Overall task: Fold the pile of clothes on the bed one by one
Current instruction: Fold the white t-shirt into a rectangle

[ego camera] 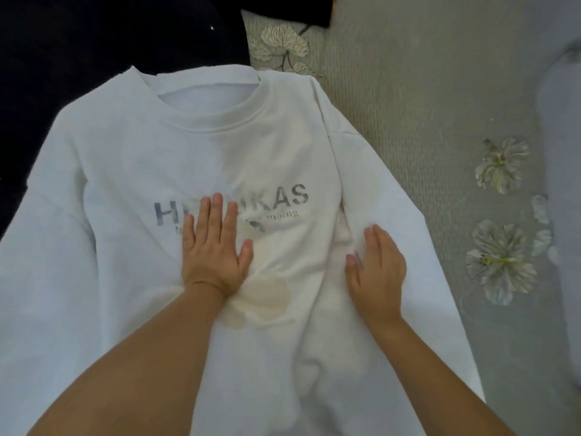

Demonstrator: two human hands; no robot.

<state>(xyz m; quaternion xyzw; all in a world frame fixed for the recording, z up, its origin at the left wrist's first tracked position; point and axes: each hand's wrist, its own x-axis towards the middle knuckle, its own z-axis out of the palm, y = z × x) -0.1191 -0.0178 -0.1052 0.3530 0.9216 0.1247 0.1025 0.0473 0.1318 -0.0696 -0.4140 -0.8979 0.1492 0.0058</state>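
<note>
While the white sweatshirt (132, 158) lies face up on the bed (424, 105), the left hand (213, 247) presses its print and the right hand (375, 269) presses its side, fingers straight, holding nothing.

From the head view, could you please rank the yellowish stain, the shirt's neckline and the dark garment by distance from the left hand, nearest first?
From the left hand, pressed flat on the white sweatshirt:
1. Yellowish stain, right beside the wrist, toward the hem.
2. Neckline, up the chest beyond the fingertips.
3. Dark garment, off the sweatshirt at the upper left.
</note>
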